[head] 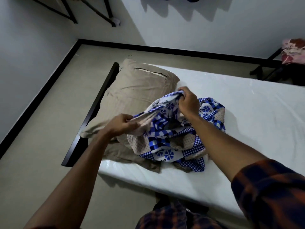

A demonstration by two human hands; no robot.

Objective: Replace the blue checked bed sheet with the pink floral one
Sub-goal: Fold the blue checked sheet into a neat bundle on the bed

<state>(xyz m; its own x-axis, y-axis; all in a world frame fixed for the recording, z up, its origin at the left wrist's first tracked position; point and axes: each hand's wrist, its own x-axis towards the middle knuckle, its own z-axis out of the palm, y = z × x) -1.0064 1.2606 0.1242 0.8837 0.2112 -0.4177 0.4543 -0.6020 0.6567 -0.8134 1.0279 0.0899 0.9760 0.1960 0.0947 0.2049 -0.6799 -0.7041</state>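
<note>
The blue checked sheet [173, 139] lies bunched in a loose heap on the white mattress [247, 113], toward its left end, just right of a tan pillow [132, 93] and overlapping the pillow's near corner. Both hands hold the upper edge of the heap. The left hand [123, 123] has its fingers curled round a gathered fold at the heap's left side, over the pillow. The right hand [188, 103], farther off and to the right, pinches another bunch of the same edge with its fingers closed on the cloth, so a band of fabric runs lifted between the two hands. The right arm wears a dark checked sleeve [272, 187]. The mattress sits on a low dark bed frame [92, 111] on the pale floor [41, 146]. The pink floral sheet [293, 51] lies crumpled on a dark stand at the far right, well apart from the bed and both hands.
</note>
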